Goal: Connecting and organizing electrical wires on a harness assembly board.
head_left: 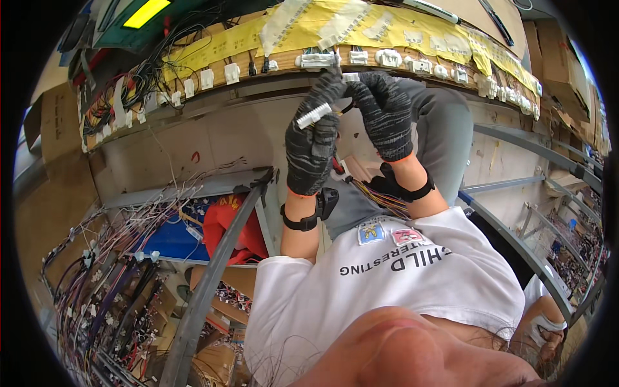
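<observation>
Both my hands wear dark grey knitted gloves with orange cuffs and meet just in front of the wooden board's edge. My left hand [314, 132] is closed around a long white wire connector [314, 117], which lies across its fingers. Its fingertips reach up to the board. Close beside it, my right hand [385, 117] is closed, its fingers pinching at a smaller white connector [350, 77] between the two hands. Below them a bundle of coloured wires [380, 198] hangs over my lap; where it joins the connectors is hidden by the gloves.
White connector sockets [389, 58] line the wooden board, which is covered with yellow tape [238, 40]. A green box with a lit display [147, 13] stands at far left. Metal rails [213, 290] flank me. Wire harnesses [109, 284] hang at left; another person's hand [545, 332] shows at lower right.
</observation>
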`<state>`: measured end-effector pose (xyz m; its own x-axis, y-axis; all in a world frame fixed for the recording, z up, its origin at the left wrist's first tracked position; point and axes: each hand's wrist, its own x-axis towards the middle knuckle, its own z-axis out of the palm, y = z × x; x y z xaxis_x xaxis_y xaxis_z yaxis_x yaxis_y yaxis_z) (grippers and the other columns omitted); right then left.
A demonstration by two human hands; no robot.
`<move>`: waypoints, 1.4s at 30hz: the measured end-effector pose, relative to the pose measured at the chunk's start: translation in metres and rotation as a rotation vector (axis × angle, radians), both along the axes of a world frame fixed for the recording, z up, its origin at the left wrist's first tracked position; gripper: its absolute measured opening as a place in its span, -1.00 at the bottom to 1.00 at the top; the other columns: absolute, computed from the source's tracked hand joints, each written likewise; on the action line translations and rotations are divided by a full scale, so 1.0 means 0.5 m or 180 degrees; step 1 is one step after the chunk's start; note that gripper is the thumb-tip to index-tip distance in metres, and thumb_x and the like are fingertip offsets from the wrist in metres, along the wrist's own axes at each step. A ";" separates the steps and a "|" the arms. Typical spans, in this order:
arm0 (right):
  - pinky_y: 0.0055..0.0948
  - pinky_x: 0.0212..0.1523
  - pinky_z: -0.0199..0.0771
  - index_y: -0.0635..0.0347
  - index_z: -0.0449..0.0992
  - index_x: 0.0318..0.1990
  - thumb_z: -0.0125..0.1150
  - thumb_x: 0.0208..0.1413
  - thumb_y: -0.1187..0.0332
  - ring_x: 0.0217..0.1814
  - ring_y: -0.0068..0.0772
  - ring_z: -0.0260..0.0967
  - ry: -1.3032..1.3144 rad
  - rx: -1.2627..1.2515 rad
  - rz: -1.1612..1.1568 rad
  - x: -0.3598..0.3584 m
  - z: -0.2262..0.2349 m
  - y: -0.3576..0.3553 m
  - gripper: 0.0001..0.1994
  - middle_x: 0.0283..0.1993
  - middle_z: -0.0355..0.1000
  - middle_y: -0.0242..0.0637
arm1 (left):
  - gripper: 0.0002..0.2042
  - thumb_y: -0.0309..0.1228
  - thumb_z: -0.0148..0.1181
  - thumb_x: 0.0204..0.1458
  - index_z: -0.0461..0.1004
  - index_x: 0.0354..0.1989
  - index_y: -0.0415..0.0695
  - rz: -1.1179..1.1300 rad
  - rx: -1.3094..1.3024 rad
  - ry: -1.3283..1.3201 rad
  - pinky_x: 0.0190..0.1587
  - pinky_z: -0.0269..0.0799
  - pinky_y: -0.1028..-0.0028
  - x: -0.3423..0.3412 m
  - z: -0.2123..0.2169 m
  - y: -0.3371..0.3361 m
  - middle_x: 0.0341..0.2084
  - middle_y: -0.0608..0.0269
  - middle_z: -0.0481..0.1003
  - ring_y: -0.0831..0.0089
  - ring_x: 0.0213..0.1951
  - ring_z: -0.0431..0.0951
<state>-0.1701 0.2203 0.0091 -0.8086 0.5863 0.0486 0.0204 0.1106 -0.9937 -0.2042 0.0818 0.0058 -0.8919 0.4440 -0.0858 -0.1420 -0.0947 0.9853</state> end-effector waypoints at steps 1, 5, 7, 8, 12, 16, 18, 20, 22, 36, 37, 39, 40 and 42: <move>-0.54 -0.33 0.41 0.29 0.53 -0.27 0.10 0.11 0.46 -0.40 -0.56 0.41 0.0031 0.0123 0.0161 0.001 0.007 0.004 -0.88 -0.40 0.50 -0.30 | -0.73 -0.31 0.06 0.13 0.40 -0.12 -0.26 0.0091 0.0153 -0.0213 -0.60 0.20 0.60 -0.005 0.000 0.005 -0.59 0.37 0.38 0.63 -0.61 0.31; -0.54 -0.35 0.42 0.28 0.54 -0.25 0.12 0.06 0.51 -0.41 -0.51 0.43 0.0001 0.0273 0.0196 0.006 0.015 0.001 -0.87 -0.40 0.50 -0.27 | -0.72 -0.41 0.05 0.11 0.38 -0.04 -0.29 -0.0184 0.0314 -0.0304 -0.33 0.38 0.67 -0.021 0.000 0.004 -0.32 0.26 0.42 0.61 -0.38 0.39; -0.55 -0.36 0.41 0.28 0.54 -0.26 0.12 0.06 0.51 -0.41 -0.53 0.42 -0.0046 0.0486 0.0298 0.007 0.037 0.003 -0.88 -0.40 0.49 -0.27 | -0.70 -0.40 0.04 0.11 0.38 -0.02 -0.28 -0.0173 -0.0127 0.0070 -0.41 0.32 0.64 -0.019 0.009 0.007 -0.36 0.29 0.43 0.64 -0.44 0.35; -0.56 -0.36 0.41 0.29 0.54 -0.27 0.12 0.06 0.52 -0.42 -0.56 0.41 -0.0094 0.0697 0.0410 0.007 0.044 0.003 -0.89 -0.41 0.49 -0.28 | -0.69 -0.39 0.04 0.12 0.37 0.01 -0.28 -0.0152 -0.0569 0.0444 -0.48 0.26 0.62 -0.019 0.017 0.009 -0.40 0.32 0.44 0.66 -0.51 0.31; -0.57 -0.36 0.39 0.31 0.53 -0.30 0.10 0.09 0.50 -0.42 -0.61 0.38 0.0195 -0.0330 0.0025 0.008 0.014 -0.001 -0.90 -0.41 0.49 -0.30 | -0.67 -0.26 0.07 0.12 0.45 -0.06 -0.26 0.0456 0.0617 -0.0517 -0.61 0.11 0.57 0.012 0.017 0.016 -0.50 0.36 0.45 0.67 -0.64 0.21; -0.56 -0.36 0.38 0.33 0.51 -0.33 0.09 0.13 0.45 -0.41 -0.65 0.35 0.0103 -0.0548 -0.0218 -0.002 0.021 0.007 -0.88 -0.41 0.50 -0.32 | -0.63 -0.10 0.11 0.07 0.51 -0.32 -0.23 0.0416 0.1292 -0.1004 -0.60 0.17 0.63 0.018 -0.005 0.006 -0.47 0.24 0.49 0.65 -0.59 0.34; -0.56 -0.36 0.39 0.34 0.52 -0.34 0.10 0.14 0.42 -0.41 -0.64 0.37 0.0087 -0.0591 -0.0259 -0.004 0.019 0.005 -0.85 -0.42 0.51 -0.32 | -0.67 -0.11 0.14 0.06 0.49 -0.42 -0.19 0.0343 0.0944 -0.1198 -0.66 0.12 0.70 0.017 0.001 0.011 -0.51 0.23 0.52 0.66 -0.62 0.40; -0.56 -0.35 0.39 0.34 0.52 -0.35 0.09 0.15 0.42 -0.40 -0.64 0.38 -0.0030 -0.0522 -0.0256 -0.004 0.014 0.008 -0.84 -0.42 0.51 -0.31 | -0.67 -0.12 0.13 0.06 0.49 -0.41 -0.18 0.0291 0.0839 -0.1157 -0.68 0.09 0.72 0.013 0.007 0.016 -0.53 0.24 0.51 0.67 -0.65 0.38; -0.56 -0.34 0.39 0.34 0.52 -0.35 0.08 0.15 0.42 -0.40 -0.64 0.39 -0.0146 -0.0452 -0.0256 -0.004 0.012 0.009 -0.84 -0.42 0.52 -0.30 | -0.68 -0.12 0.13 0.06 0.50 -0.41 -0.18 0.0236 0.0734 -0.1116 -0.70 0.06 0.73 0.012 0.014 0.019 -0.55 0.26 0.51 0.68 -0.68 0.35; -0.61 -0.40 0.34 0.33 0.51 -0.36 0.12 0.12 0.47 -0.44 -0.68 0.34 0.0240 -0.0557 -0.0452 -0.010 0.003 -0.012 -0.89 -0.45 0.49 -0.38 | -0.70 -0.16 0.10 0.08 0.48 -0.41 -0.20 0.0197 0.0708 -0.1114 -0.66 0.17 0.69 0.014 0.022 0.013 -0.51 0.21 0.51 0.62 -0.62 0.40; -0.61 -0.40 0.34 0.33 0.51 -0.36 0.12 0.12 0.47 -0.44 -0.68 0.34 0.0240 -0.0558 -0.0459 -0.011 0.006 -0.015 -0.89 -0.45 0.49 -0.38 | -0.70 -0.16 0.10 0.08 0.48 -0.41 -0.20 0.0191 0.0705 -0.1115 -0.66 0.17 0.69 0.016 0.018 0.015 -0.51 0.21 0.51 0.62 -0.62 0.40; -0.61 -0.42 0.33 0.34 0.52 -0.37 0.14 0.11 0.46 -0.46 -0.68 0.33 0.0315 -0.0887 -0.0598 -0.014 0.011 -0.025 -0.88 -0.46 0.48 -0.38 | -0.71 -0.18 0.11 0.07 0.49 -0.40 -0.20 0.0384 0.1076 -0.0820 -0.66 0.16 0.68 0.021 0.007 0.024 -0.50 0.23 0.52 0.61 -0.59 0.41; -0.61 -0.42 0.33 0.34 0.52 -0.37 0.14 0.11 0.46 -0.46 -0.68 0.33 0.0316 -0.0879 -0.0627 -0.017 0.009 -0.024 -0.88 -0.46 0.48 -0.38 | -0.71 -0.18 0.11 0.07 0.49 -0.40 -0.20 0.0355 0.1079 -0.0829 -0.66 0.16 0.68 0.021 0.011 0.024 -0.50 0.23 0.52 0.61 -0.59 0.41; -0.48 -0.39 0.35 0.32 0.52 -0.33 0.12 0.09 0.47 -0.47 -0.46 0.37 0.0242 0.0556 -0.0720 -0.025 0.002 -0.014 -0.90 -0.50 0.47 -0.28 | -0.75 -0.22 0.10 0.08 0.49 -0.40 -0.18 0.0251 0.0748 -0.1230 -0.68 0.10 0.68 0.014 0.022 0.018 -0.50 0.26 0.52 0.62 -0.59 0.40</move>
